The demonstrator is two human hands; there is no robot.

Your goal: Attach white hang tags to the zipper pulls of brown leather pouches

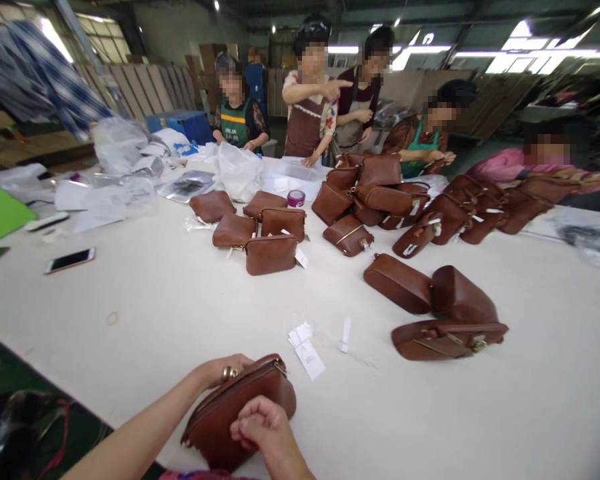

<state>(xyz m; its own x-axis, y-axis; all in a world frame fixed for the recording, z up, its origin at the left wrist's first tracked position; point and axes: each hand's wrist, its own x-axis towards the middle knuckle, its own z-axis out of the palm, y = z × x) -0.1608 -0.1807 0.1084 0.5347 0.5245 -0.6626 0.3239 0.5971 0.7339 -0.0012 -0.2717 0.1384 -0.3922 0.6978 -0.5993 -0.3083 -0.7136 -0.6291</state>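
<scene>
A brown leather bag (230, 408) lies at the near edge of the white table (180, 300), just in front of me. My left hand (225, 369), with a ring on one finger, grips the bag's far top edge near the zip. My right hand (260, 423) is curled into a fist on the bag's near side; what it pinches is hidden. White paper tags (306, 351) and a small white strip (345, 334) lie on the table just beyond the bag.
Three brown bags (437, 310) lie to the right, a group of several (260, 230) at mid table, a bigger pile (405, 200) further back. A phone (70, 260) lies left, a tape roll (296, 198) and plastic wrappers (130, 173) behind. Several people stand or sit along the far side.
</scene>
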